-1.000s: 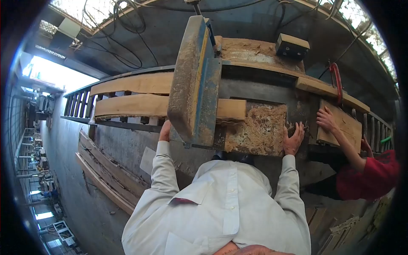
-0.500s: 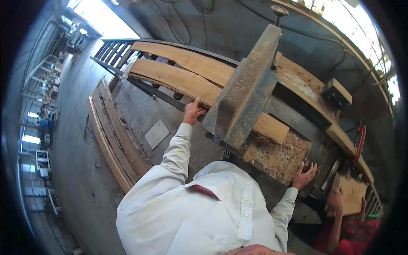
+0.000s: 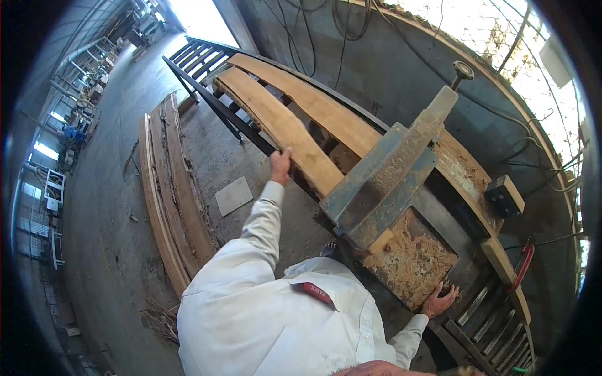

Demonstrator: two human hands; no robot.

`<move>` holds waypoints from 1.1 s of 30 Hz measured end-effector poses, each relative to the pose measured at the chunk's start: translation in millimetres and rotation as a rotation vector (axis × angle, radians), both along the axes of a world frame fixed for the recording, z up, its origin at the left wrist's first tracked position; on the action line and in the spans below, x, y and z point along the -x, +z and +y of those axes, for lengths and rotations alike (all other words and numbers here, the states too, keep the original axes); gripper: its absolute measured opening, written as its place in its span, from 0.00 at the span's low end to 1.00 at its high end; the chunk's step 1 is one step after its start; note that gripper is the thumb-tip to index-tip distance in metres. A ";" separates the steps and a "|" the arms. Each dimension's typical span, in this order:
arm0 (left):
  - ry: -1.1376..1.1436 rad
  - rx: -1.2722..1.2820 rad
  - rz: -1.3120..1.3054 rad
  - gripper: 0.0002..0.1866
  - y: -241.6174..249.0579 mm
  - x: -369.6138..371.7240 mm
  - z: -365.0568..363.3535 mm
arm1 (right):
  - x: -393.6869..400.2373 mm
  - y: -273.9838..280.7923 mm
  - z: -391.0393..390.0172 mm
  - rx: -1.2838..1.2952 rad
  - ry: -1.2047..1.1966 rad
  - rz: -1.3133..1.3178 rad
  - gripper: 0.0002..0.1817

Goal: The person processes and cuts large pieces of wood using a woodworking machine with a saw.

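My left hand [image 3: 280, 166] grips the outer edge of the nearer wooden plank [image 3: 285, 125], a long board with a rough side. This plank runs under the tall, dusty blue-grey machine body [image 3: 392, 178]. On the near side of the body, a short wooden end [image 3: 380, 242] pokes out over the sawdust-covered machine table [image 3: 414, 260]. My right hand [image 3: 440, 301] lies at that table's near corner, fingers spread and holding nothing. A second plank [image 3: 313, 103] lies beside the first, farther from me.
A black roller frame [image 3: 197, 59] carries the planks. Rough boards [image 3: 172, 188] lie on the floor at left, near a square pale tile [image 3: 234, 197]. Along the right side are a wooden fence [image 3: 498, 260], a red clamp [image 3: 522, 268] and another slatted roller stand [image 3: 492, 323].
The wooden end protrudes less past the machine body, and the nearer plank has shifted back toward the far frame. The view has turned; the co-worker holding a wood piece has mostly left it.
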State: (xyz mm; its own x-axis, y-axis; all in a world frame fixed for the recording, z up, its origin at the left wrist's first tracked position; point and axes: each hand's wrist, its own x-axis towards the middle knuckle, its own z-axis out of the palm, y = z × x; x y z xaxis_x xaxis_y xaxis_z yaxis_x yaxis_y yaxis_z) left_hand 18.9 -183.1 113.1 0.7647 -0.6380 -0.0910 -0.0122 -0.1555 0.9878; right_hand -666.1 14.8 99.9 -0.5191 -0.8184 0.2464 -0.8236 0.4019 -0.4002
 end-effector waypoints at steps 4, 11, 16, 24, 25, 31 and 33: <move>0.083 -0.005 -0.028 0.19 1.2 -126.4 -19.2 | -4.5 2.3 -2.1 0.005 -0.014 0.002 0.32; 0.026 -0.536 -0.769 0.31 43.0 -175.5 -25.0 | -8.5 4.0 -2.7 -0.035 -0.021 0.063 0.33; 0.402 -0.435 -0.594 0.38 -0.2 -94.9 26.4 | -5.7 -5.0 -5.1 -0.024 -0.032 0.084 0.34; 0.133 -0.216 0.102 0.40 -21.9 -22.3 95.6 | -4.3 -5.7 -7.2 -0.053 -0.054 0.128 0.34; 0.140 -0.213 0.068 0.39 -21.3 -12.5 102.9 | -2.3 -9.1 -5.7 -0.056 -0.061 0.132 0.34; 0.251 -0.009 0.003 0.34 -20.3 -25.7 68.2 | 6.1 -23.4 -1.4 -0.056 -0.069 0.152 0.34; 0.268 -0.023 0.004 0.31 -9.7 -56.8 43.5 | 7.5 -21.2 -4.0 -0.064 -0.075 0.142 0.35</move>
